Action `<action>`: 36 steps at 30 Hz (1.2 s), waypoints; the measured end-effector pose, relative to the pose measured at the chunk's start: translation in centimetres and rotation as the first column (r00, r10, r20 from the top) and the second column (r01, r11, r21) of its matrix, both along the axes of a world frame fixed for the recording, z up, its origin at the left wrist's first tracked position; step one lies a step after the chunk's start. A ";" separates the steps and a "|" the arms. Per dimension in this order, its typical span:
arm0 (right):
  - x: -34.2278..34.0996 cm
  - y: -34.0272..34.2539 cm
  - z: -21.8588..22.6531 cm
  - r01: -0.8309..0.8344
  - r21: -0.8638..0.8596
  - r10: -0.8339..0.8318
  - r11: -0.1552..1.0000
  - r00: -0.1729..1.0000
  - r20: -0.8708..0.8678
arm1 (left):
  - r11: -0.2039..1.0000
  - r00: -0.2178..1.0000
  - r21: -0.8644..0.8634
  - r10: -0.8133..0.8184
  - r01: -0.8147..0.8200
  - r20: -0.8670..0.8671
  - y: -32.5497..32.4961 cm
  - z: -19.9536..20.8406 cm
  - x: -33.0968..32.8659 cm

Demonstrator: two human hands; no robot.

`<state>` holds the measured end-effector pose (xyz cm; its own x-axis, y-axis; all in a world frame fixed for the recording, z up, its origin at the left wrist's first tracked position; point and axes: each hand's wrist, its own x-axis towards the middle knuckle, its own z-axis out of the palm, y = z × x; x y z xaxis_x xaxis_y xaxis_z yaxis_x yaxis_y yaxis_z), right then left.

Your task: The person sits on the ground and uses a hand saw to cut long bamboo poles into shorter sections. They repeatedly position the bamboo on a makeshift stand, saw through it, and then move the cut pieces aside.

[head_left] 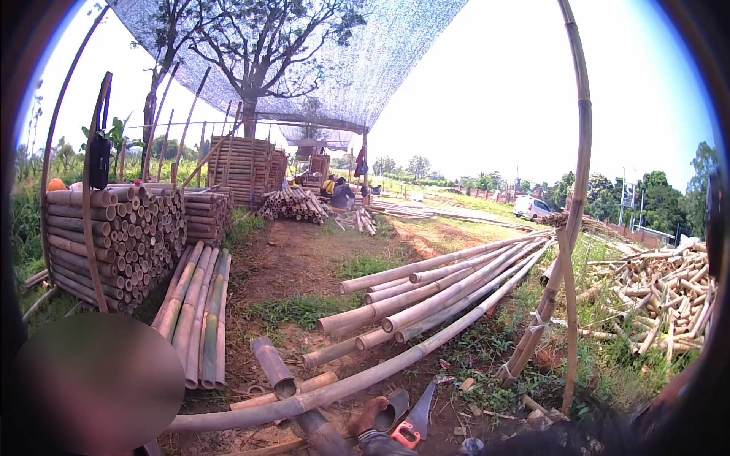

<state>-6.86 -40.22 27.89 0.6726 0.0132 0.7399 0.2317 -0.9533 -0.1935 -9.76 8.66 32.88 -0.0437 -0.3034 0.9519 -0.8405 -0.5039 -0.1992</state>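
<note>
At the lower middle, a bare hand or foot (369, 416) comes out of a dark grey cuff; which of the two I cannot tell. It lies against a short grey, hollow piece (394, 409) that looks like cut bamboo. Just right of it is a handsaw (420, 414) with an orange handle, blade pointing away. A long, curved bamboo pole (334, 391) crosses in front, over a thick bamboo piece (323, 433). A stretch of bare skin, perhaps my right arm (677, 387), shows at the lower right; no right hand is visible there. My left hand cannot be made out for certain.
A bundle of long poles (449, 285) fans across the middle. Stacked bamboo (144, 235) stands left, with poles (198, 311) before it. An upright post (582, 152) rises right, near a heap of offcuts (669, 292). People (342, 195) sit farther back. A blurred patch covers the lower left.
</note>
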 end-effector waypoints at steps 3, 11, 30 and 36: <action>0.7 -0.7 -1.3 -0.007 0.011 0.007 1.000 1.000 -0.014 | 0.999 0.998 0.020 0.050 -0.049 -0.038 -0.2 -0.3 0.3; -3.6 -0.4 -0.6 -0.058 -0.078 0.069 0.995 0.988 0.141 | 0.998 0.993 -0.053 0.008 -0.014 -0.117 0.6 -3.7 2.5; 5.4 18.4 -40.3 -0.553 0.183 0.391 0.813 0.285 -0.875 | 0.775 0.545 -0.581 -0.384 -0.249 -0.745 -3.8 -6.8 3.7; 1.9 17.5 -45.9 -0.486 0.182 0.374 0.855 0.333 -0.866 | 0.477 0.447 -0.820 -0.687 -0.317 -0.573 -2.4 -7.2 4.2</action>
